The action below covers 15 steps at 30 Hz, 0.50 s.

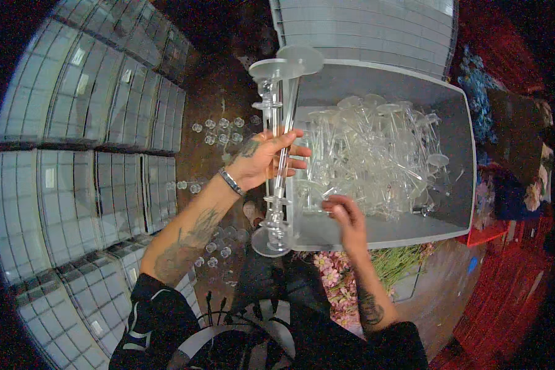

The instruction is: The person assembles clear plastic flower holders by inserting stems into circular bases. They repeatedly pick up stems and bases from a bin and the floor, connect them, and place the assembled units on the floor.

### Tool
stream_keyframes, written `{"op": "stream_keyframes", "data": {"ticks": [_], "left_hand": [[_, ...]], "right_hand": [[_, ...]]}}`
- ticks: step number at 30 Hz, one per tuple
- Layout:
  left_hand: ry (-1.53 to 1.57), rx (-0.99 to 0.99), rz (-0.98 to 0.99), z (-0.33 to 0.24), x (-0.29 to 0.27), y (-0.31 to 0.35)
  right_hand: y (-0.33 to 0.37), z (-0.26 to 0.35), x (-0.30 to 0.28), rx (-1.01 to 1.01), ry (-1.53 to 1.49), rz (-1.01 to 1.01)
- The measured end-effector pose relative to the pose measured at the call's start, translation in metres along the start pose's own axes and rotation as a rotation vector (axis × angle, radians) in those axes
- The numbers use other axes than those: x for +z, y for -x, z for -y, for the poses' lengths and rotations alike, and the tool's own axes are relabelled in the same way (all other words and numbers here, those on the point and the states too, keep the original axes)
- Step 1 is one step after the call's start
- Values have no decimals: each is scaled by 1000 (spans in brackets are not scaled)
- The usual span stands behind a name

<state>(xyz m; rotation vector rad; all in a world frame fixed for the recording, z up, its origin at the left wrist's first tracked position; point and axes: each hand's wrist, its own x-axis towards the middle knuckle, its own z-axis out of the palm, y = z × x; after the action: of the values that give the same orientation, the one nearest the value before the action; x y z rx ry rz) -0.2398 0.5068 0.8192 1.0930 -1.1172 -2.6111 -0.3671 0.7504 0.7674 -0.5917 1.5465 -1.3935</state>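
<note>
My left hand (268, 157) is wrapped round the middle of at least two clear long-stemmed stands (275, 117), with knobbed stems and round flat discs at their ends. They are held roughly upright, over the left edge of a grey bin (450, 216). Inside the bin lies a tangled heap of similar clear stands (376, 154). Over the bin's near left part is my right hand (346, 219), its fingers slightly bent and apart, near a clear disc (314, 190). I see nothing held in it.
Stacked pale bins (61, 203) wall the left side. Clear knobbed pieces (219, 131) stand on the dark floor between. Pink flowers (333, 280) with green stems lie below the bin; blue flowers (473, 92) and red material (505, 277) are at right. Another grey bin (370, 31) stands beyond.
</note>
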Motion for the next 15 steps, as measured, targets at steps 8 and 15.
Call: {"op": "stream_keyframes", "data": {"ticks": [8, 15], "left_hand": [[391, 143, -71, 61, -32, 17], [518, 195, -188, 115, -46, 37]], "right_hand": [[-7, 25, 94, 264, -144, 496], [-9, -4, 80, 491, -127, 727]]}}
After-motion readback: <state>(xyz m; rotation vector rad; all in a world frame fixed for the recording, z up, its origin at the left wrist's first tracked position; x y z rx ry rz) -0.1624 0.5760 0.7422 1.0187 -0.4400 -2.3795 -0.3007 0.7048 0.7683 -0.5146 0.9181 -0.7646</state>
